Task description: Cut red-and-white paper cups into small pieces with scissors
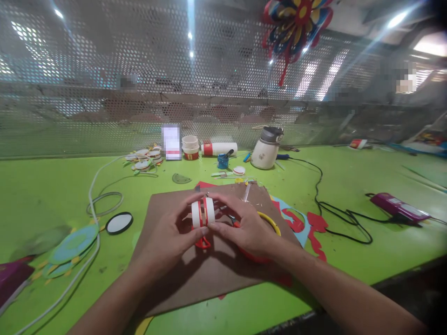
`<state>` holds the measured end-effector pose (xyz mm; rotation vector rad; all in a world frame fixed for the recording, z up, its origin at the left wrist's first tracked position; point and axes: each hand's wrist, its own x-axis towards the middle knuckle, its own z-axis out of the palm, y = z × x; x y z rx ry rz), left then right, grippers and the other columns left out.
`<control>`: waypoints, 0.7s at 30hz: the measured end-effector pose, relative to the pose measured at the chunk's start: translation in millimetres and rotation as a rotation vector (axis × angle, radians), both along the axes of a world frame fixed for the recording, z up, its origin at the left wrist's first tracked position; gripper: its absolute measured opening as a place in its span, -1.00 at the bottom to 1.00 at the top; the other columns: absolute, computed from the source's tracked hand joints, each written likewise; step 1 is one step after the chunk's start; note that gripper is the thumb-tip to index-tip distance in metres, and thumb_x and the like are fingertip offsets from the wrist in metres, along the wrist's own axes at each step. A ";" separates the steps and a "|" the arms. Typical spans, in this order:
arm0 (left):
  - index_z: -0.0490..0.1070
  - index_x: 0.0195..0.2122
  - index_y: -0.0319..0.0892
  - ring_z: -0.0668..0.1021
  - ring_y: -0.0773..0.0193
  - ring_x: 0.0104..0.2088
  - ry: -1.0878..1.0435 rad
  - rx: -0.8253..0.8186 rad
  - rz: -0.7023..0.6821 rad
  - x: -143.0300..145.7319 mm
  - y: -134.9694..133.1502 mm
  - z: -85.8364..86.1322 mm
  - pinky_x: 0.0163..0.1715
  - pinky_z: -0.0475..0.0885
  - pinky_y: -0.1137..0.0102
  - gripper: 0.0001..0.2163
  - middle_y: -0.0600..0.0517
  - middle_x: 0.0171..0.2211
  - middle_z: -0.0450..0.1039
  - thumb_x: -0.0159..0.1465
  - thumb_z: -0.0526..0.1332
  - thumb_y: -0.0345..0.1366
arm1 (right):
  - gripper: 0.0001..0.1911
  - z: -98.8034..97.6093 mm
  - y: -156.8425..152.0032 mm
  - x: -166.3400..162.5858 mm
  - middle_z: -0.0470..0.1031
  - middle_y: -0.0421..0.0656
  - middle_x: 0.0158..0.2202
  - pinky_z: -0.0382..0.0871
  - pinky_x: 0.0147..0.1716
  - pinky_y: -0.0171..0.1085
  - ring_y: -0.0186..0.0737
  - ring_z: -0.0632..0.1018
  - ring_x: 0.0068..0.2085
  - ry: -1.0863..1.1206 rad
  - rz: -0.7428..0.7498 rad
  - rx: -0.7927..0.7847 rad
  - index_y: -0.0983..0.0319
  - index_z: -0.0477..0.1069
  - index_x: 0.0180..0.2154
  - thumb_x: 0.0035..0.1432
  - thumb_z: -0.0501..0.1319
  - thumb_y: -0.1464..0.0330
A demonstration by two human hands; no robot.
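Observation:
Over a brown board (174, 288), both hands hold two short white pieces with red edges, which look like cut paper cup sections. The left cup piece (196, 215) is in my left hand (167, 232), whose fingers curl round it with the thumb below. My right hand (246, 225) grips the right cup piece (210, 210) between thumb and fingers. A narrow gap shows between their red edges. Under the pieces lies a red looped handle (203, 243) on the board. A yellow handle (270, 221) shows beyond my right hand, partly hidden by it.
Red and blue paper scraps (296, 221) lie right of the board. A purple box (398, 208) trails a black cable. Left are a round mirror (119, 223) and a white cable (91, 195). Behind stand a phone (171, 142), stacked paper cups (190, 148) and a white flask (265, 151).

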<state>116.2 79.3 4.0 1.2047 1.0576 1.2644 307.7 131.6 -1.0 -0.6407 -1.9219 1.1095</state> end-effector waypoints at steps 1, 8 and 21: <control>0.47 0.20 0.02 0.63 -0.11 0.05 -0.030 -0.007 0.050 3.7 -2.7 2.7 -0.06 0.58 0.10 -0.44 -0.16 0.17 0.54 0.16 0.47 -0.27 | -0.45 -0.9 1.3 0.0 0.54 -0.07 0.18 0.50 0.13 0.03 -0.04 0.57 0.13 0.019 0.011 -0.035 0.09 0.40 0.25 0.24 0.37 0.34; 0.52 0.14 -0.05 0.62 -0.11 0.02 -0.062 -0.044 0.166 9.5 -8.6 18.2 -0.07 0.56 0.15 -0.40 -0.14 0.03 0.62 0.04 0.55 -0.22 | -0.51 -2.0 15.2 5.8 0.55 -0.05 0.16 0.53 0.06 -0.05 -0.05 0.58 0.12 0.158 0.146 -0.339 0.09 0.39 0.27 0.36 0.28 0.19; 0.50 0.15 -0.10 0.65 -0.01 -0.04 -0.130 -0.092 0.117 -6.6 3.1 11.1 -0.03 0.52 0.19 -0.41 -0.14 0.04 0.64 0.08 0.53 -0.21 | -0.60 0.3 21.2 2.6 0.64 -0.02 -0.08 0.58 -0.27 -0.20 -0.13 0.66 -0.20 0.362 0.300 -0.707 0.19 0.38 0.18 0.39 0.11 0.23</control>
